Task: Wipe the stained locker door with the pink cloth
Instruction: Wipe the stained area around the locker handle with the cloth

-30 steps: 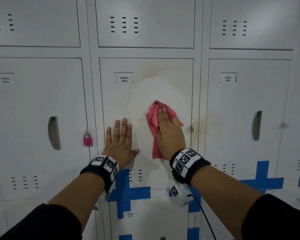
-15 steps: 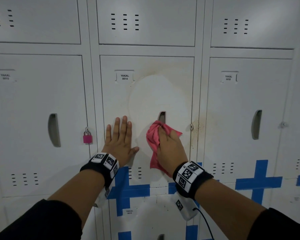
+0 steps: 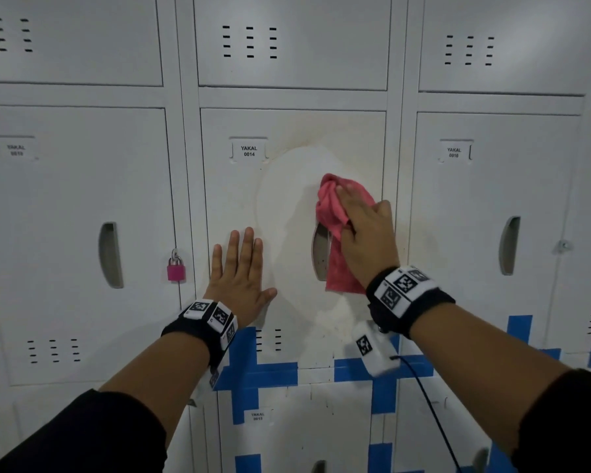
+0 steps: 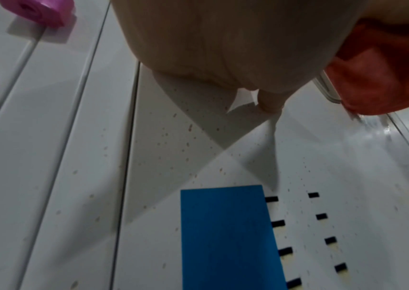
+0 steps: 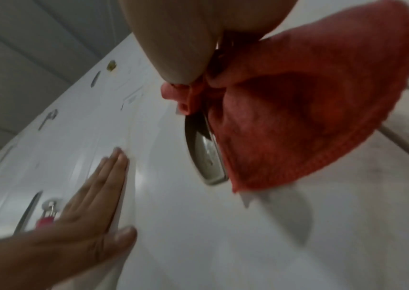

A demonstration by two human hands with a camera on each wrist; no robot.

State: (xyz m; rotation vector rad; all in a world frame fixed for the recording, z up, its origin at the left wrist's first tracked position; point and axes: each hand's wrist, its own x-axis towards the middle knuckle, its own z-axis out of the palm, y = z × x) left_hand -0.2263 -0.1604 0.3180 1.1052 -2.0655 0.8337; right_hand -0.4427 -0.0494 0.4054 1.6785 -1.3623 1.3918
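Observation:
The stained locker door [image 3: 239,199], labelled 0014, fills the middle of the head view, with a paler patch around a yellowish haze. My right hand [image 3: 365,227] lies flat on the pink cloth [image 3: 331,206] and presses it against the door's right side, above the handle recess [image 3: 319,254]. The cloth's tail hangs over that recess [image 5: 205,157]. In the right wrist view the cloth [image 5: 309,108] bunches under my palm. My left hand [image 3: 241,268] rests flat on the door's lower left, fingers straight, as the right wrist view also shows the left hand [image 5: 94,196].
A pink padlock [image 3: 176,269] hangs on the locker to the left. Blue tape crosses [image 3: 253,370] mark the lower doors. Small brown specks dot the door near the vent slots [image 4: 319,215]. A black cable [image 3: 430,414] trails from my right wrist.
My right hand dipped below the handle recess with the cloth, then swept up and to the right. The recess is now partly uncovered. My left hand stays put.

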